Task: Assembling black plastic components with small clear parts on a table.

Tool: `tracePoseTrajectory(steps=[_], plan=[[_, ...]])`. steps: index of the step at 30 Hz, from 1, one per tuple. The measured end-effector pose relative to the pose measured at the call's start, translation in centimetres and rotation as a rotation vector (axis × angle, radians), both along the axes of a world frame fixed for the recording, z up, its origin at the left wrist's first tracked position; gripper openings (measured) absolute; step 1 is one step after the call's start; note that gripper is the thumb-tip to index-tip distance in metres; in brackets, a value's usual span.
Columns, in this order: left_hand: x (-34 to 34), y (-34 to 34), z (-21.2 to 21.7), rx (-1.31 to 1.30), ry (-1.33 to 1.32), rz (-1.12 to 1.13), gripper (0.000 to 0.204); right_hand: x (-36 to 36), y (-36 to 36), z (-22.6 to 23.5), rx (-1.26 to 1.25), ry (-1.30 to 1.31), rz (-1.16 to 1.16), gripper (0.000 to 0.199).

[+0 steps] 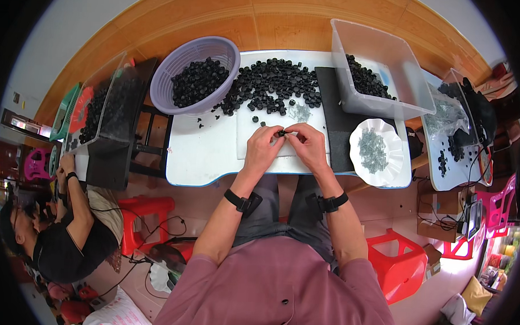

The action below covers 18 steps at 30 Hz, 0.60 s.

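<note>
Over a white board (pixel 243 140) on the table, my left hand (pixel 261 147) and my right hand (pixel 308 148) meet fingertip to fingertip. Pinched between them is a small black plastic part (pixel 281 133); its finer shape is partly covered by the fingers. Just beyond my hands lies a small heap of clear slender pieces (pixel 299 112). A few single black parts (pixel 256 119) rest on the board near my left hand. Farther back spreads a large pile of round black parts (pixel 280 77).
A purple basket (pixel 160 93) with black parts stands at the back left. At the back right, a clear bin (pixel 384 52) holds more, and a white scalloped plate (pixel 388 177) carries clear pieces. Red stools (pixel 397 262) flank me. A co-worker (pixel 68 242) sits at the left.
</note>
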<state>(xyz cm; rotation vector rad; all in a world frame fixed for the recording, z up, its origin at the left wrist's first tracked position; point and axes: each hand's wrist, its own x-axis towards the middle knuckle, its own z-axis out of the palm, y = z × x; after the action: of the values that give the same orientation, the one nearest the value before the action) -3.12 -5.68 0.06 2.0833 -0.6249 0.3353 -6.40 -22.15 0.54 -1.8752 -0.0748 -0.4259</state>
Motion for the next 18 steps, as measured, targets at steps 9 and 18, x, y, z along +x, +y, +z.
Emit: tracePoseTrajectory(steps=[9,18], plan=[[0.3,0.2,-0.1,-0.022,0.086,-0.036,0.023,0.1,0.0,-0.5,-0.05,0.044,-0.033,0.014],[0.5,0.3,-0.3,-0.08,0.151,-0.029,0.028,0.3,-0.4,-1.2,0.105,0.071,0.027,0.017]])
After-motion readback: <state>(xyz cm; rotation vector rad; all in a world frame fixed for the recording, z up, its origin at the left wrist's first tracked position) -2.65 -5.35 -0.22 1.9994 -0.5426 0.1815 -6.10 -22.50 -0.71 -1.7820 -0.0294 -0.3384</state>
